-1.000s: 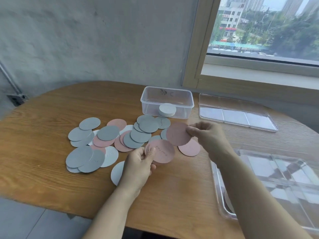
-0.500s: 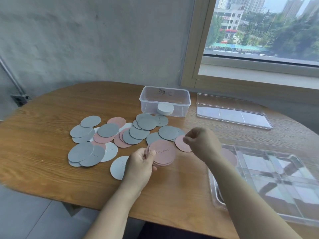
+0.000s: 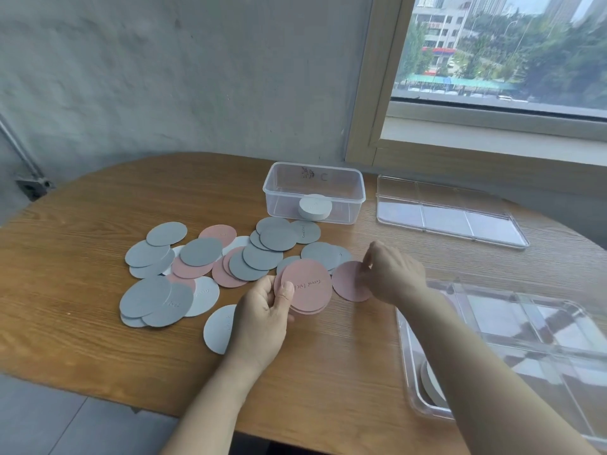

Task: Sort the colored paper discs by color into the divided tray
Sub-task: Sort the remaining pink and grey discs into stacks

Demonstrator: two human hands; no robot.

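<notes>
Left hand [image 3: 262,311] gripped the stack of pink discs [image 3: 308,285] above the worktop [image 3: 98,208], right hand [image 3: 395,274] pinched a lone pink disc [image 3: 348,285] at its rim; discs judged thin, light, bendable, so edge grips suit.

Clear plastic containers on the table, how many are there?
3. A deep box at the back centre, holding a white disc stack; a flat divided tray at the back right; a larger divided tray at the near right, cut off by the picture's edge. None seem hidden.
</notes>
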